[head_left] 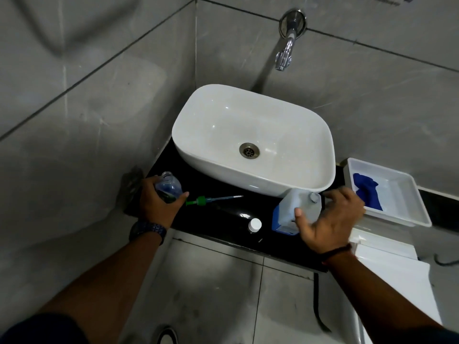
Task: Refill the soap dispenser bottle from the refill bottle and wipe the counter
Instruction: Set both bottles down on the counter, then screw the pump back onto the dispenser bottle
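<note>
My left hand point(159, 201) grips the clear soap dispenser bottle point(170, 185) on the black counter point(223, 219), left of the sink; its neck is uncapped. The green pump head point(211, 199) with its tube lies flat on the counter beside it. A translucent refill bottle point(295, 209) with a blue label stands in front of the sink, its mouth uncovered. My right hand point(327, 219) is over it with fingers spread, thumb against its side. A white cap point(254, 224) sits on the counter near the front edge. A blue cloth point(367, 191) lies in a white tray point(407, 209) at the right.
A white vessel sink point(218, 135) takes up most of the counter, under a chrome wall tap point(285, 54). Grey tiled walls close the left and back. A white appliance point(397, 269) stands below the tray at the right. Tiled floor lies below the counter edge.
</note>
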### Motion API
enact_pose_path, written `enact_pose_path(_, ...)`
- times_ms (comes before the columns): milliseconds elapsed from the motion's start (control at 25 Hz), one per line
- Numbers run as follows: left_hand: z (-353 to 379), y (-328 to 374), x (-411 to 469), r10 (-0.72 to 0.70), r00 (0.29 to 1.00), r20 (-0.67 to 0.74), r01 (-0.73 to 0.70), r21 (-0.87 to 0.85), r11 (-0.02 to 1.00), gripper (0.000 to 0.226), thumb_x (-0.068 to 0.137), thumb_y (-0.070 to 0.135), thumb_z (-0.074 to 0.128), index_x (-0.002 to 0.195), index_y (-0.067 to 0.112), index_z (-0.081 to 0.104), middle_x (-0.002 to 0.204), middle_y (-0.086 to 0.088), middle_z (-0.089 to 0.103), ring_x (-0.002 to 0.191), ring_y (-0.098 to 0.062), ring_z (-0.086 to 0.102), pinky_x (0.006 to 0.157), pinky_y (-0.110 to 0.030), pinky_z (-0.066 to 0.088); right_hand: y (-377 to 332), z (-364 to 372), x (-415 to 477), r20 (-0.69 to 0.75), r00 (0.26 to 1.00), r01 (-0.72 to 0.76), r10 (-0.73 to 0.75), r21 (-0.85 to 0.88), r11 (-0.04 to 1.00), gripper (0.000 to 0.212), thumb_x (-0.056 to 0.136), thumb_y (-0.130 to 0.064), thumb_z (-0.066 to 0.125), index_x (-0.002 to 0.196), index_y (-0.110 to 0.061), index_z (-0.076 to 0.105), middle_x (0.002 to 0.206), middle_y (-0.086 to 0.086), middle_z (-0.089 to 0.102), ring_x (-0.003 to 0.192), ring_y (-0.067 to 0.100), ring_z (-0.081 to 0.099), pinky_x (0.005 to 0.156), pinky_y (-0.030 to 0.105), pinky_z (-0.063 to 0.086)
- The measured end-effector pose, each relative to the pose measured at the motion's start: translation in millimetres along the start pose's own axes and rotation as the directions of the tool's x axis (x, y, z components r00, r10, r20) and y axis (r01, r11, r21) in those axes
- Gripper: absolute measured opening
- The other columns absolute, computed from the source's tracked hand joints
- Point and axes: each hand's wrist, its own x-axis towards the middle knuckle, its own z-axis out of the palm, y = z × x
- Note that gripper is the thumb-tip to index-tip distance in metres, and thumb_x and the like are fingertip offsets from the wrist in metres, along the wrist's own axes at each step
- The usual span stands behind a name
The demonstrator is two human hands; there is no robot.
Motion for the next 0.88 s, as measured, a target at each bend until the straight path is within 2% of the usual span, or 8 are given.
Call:
enact_pose_path(120,0.2,1.1,-1.1,-0.037,0.999,-0.01,0.037,-0.019,0.999,0.076,0.05,0.024,0.09,0.11,0.014,0.045,0.109,-0.008,0.056,0.094,-0.014,0.05,0.077,-0.026,0.043,-55.3,23.3,8.6,0.038,0.981,0.18,-0.188,0.158,0.971,0.049,0.069,-0.058,0.059,0.077,-0.011,0.052,0.076,0.011,0.05,0.073,0.025,0.046,0.064,0.03,0.029)
enact_pose_path(240,-1.5,-0.3,-0.1,-0.037,0.999,-0.006,0.036,-0.029,0.999,0.078,0.049,0.022,0.091,0.112,0.01,0.046,0.109,-0.008,0.056,0.096,-0.015,0.05,0.078,-0.027,0.043,-101.3,64.2,3.5,0.263,0.904,0.264,-0.338,0.279,0.923,0.03,0.079,-0.034,0.063,0.092,-0.007,0.057,0.087,0.013,0.055,0.08,0.028,0.049,0.07,0.035,0.041)
enact_pose_path(320,-1.7,-1.7,1.2,-0.005,1.0,-0.017,0.005,-0.021,1.0,0.077,0.048,0.018,0.091,0.11,0.005,0.048,0.107,-0.012,0.059,0.094,-0.015,0.051,0.076,-0.022,0.041,-117.6,97.3,2.3,0.54,0.76,0.225,-0.363,0.306,0.925,0.03,0.081,-0.017,0.059,0.108,-0.006,0.055,0.098,0.015,0.055,0.088,0.034,0.054,0.073,0.042,0.047)
enact_pose_path(400,-1.3,-0.3,1.8,0.006,0.999,-0.036,-0.007,-0.017,1.0,0.075,0.046,0.015,0.092,0.107,0.002,0.05,0.104,-0.015,0.06,0.091,-0.015,0.052,0.075,-0.017,0.039,-125.9,127.5,1.6,0.777,0.548,0.175,-0.31,0.255,0.951,0.047,0.079,-0.012,0.057,0.126,-0.009,0.048,0.114,0.018,0.052,0.101,0.038,0.054,0.084,0.045,0.048)
enact_pose_path(560,-1.0,1.6,0.2,0.041,0.997,-0.06,-0.04,0.013,0.999,0.075,0.043,0.014,0.092,0.104,-0.001,0.052,0.099,-0.015,0.062,0.087,-0.015,0.052,0.071,-0.019,0.04,-132.3,168.6,-7.4,0.917,0.326,0.278,-0.23,0.14,0.95,0.06,0.083,-0.021,0.061,0.138,-0.024,0.038,0.124,0.017,0.046,0.109,0.039,0.048,0.088,0.045,0.048)
enact_pose_path(680,0.0,1.4,0.0,0.066,0.996,-0.064,-0.064,0.026,0.998,0.073,0.042,0.015,0.093,0.101,-0.002,0.053,0.097,-0.015,0.063,0.086,-0.016,0.053,0.073,-0.016,0.04,-136.9,185.4,-17.1,0.908,0.347,0.31,-0.233,0.123,0.943,0.037,0.088,-0.022,0.058,0.124,-0.019,0.052,0.115,0.018,0.046,0.105,0.039,0.049,0.081,0.042,0.05)
enact_pose_path(800,-0.7,4.2,2.7,0.038,0.997,-0.063,-0.038,-0.001,0.999,0.072,0.042,0.011,0.092,0.1,-0.002,0.054,0.097,-0.014,0.062,0.087,-0.018,0.054,0.073,-0.008,0.036,-142.4,187.6,-13.1,0.844,0.491,0.219,-0.214,0.118,0.969,0.028,0.089,-0.019,0.054,0.117,-0.013,0.058,0.112,0.02,0.051,0.101,0.039,0.054,0.08,0.042,0.05)
enact_pose_path(880,-3.9,9.2,5.6,-0.021,0.997,-0.069,0.021,-0.009,1.0,0.072,0.044,0.013,0.092,0.103,0.001,0.054,0.102,-0.016,0.063,0.088,-0.02,0.055,0.073,-0.022,0.042,-151.6,179.2,0.8,0.762,0.626,0.047,-0.165,0.175,0.983,0.033,0.089,-0.019,0.056,0.121,-0.013,0.058,0.115,0.021,0.056,0.101,0.04,0.057,0.082,0.041,0.047)
